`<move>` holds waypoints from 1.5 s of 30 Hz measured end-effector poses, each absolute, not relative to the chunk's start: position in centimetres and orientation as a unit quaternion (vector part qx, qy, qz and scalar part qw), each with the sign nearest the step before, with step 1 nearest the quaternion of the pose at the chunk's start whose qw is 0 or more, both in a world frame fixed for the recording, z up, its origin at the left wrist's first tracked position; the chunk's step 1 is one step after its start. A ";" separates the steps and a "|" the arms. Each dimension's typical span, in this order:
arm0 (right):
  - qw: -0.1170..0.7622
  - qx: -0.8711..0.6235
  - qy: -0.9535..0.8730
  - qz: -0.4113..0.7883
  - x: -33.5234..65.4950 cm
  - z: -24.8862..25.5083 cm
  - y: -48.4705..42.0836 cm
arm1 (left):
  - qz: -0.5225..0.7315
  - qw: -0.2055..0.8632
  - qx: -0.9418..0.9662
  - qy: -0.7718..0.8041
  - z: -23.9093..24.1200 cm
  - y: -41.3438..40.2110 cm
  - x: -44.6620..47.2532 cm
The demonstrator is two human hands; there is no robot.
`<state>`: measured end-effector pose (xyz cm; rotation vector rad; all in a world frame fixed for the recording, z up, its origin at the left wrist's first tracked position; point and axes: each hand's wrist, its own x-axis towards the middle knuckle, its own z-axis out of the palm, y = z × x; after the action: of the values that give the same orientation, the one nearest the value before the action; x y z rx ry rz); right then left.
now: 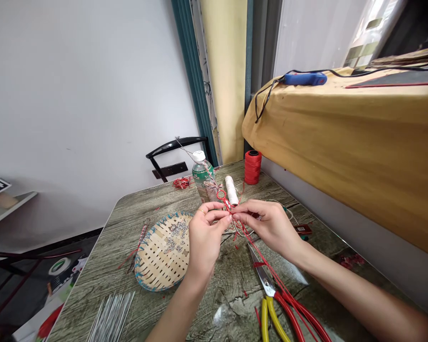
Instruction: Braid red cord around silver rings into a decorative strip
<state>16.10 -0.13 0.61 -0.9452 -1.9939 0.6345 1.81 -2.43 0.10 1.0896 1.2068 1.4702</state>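
Your left hand (203,235) and right hand (271,224) are pinching the thin red knotted cord (227,203) between thumb and fingertips, meeting above the grey wood-grain table (92,289), just beside the round woven bamboo tray (153,268). You are doing best by holding both pinches close to the knot and the trailing strands evenly taut.

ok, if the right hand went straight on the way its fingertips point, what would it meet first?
The right hand points leftward, pinching the red cord. Straight on, it would likely first meet the fingertips of the left hand, which pinch the same cord and look level with it, almost touching.
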 end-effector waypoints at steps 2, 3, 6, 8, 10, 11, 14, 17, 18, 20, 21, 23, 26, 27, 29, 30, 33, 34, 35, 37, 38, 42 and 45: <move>0.404 -0.381 -0.800 0.225 16.1 0.6 -0.1 | 0.588 0.463 0.442 0.494 0.2 -2.5 1.8; 0.400 -0.386 -0.804 0.211 16.1 0.6 -0.1 | 0.584 0.466 0.443 0.496 0.3 -2.5 1.8; 0.390 -0.399 -0.813 0.169 16.1 0.6 -0.2 | 0.566 0.471 0.453 0.502 0.6 -2.6 1.9; 0.390 -0.400 -0.817 0.145 16.1 0.7 -0.3 | 0.547 0.474 0.466 0.509 0.9 -2.6 1.8; 0.394 -0.396 -0.819 0.128 16.2 1.0 -0.4 | 0.523 0.480 0.481 0.515 1.1 -2.7 1.7; 0.398 -0.392 -0.820 0.126 16.3 1.2 -0.4 | 0.510 0.483 0.488 0.518 1.3 -2.8 1.5; 0.416 -0.381 -0.806 0.180 16.9 1.9 -0.4 | 0.472 0.491 0.514 0.521 1.7 -3.0 0.9; 0.428 -0.385 -0.774 0.264 17.6 2.7 -0.5 | 0.438 0.497 0.539 0.520 2.2 -3.2 0.1; 0.427 -0.389 -0.768 0.277 17.8 3.0 -0.6 | 0.424 0.498 0.550 0.519 2.3 -3.2 -0.2; 0.421 -0.396 -0.764 0.286 18.2 3.4 -0.7 | 0.394 0.491 0.578 0.520 2.6 -3.3 -0.6; 0.418 -0.398 -0.764 0.287 18.3 3.6 -0.7 | 0.378 0.480 0.593 0.524 2.6 -3.4 -0.8; 0.409 -0.400 -0.765 0.295 18.6 4.0 -0.9 | 0.353 0.448 0.621 0.537 2.8 -3.4 -1.2; 0.385 -0.394 -0.770 0.322 19.1 4.7 -1.2 | 0.333 0.407 0.644 0.556 3.0 -3.4 -1.7; 0.371 -0.390 -0.773 0.335 19.3 5.0 -1.3 | 0.330 0.395 0.649 0.560 3.0 -3.4 -1.9; 0.336 -0.379 -0.780 0.367 19.5 5.4 -1.7 | 0.329 0.371 0.661 0.564 3.1 -3.3 -2.3; 0.313 -0.372 -0.784 0.386 19.5 5.6 -1.9 | 0.330 0.358 0.667 0.565 3.1 -3.3 -2.5; 0.246 -0.355 -0.803 0.411 19.3 5.6 -2.4 | 0.330 0.333 0.679 0.565 3.3 -3.2 -3.0; 0.228 -0.351 -0.813 0.406 19.1 5.5 -2.5 | 0.333 0.328 0.680 0.565 3.4 -3.2 -3.2; 0.212 -0.349 -0.823 0.396 18.9 5.4 -2.6 | 0.338 0.323 0.678 0.567 3.5 -3.2 -3.4; 0.191 -0.351 -0.839 0.369 18.6 5.0 -2.6 | 0.360 0.310 0.665 0.577 3.8 -3.2 -4.2; 0.186 -0.353 -0.846 0.355 18.5 4.8 -2.5 | 0.373 0.302 0.653 0.586 3.9 -3.1 -4.8; 0.199 -0.354 -0.855 0.322 18.3 4.3 -2.2 | 0.392 0.283 0.607 0.631 3.8 -2.8 -8.2; 0.192 -0.351 -0.855 0.329 18.3 4.0 -1.9 | 0.352 0.314 0.599 0.647 2.4 -2.4 -11.1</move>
<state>18.32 -1.92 3.98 -0.9861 -2.4006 0.9239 -11.07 -2.44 2.42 1.5804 1.7049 0.9275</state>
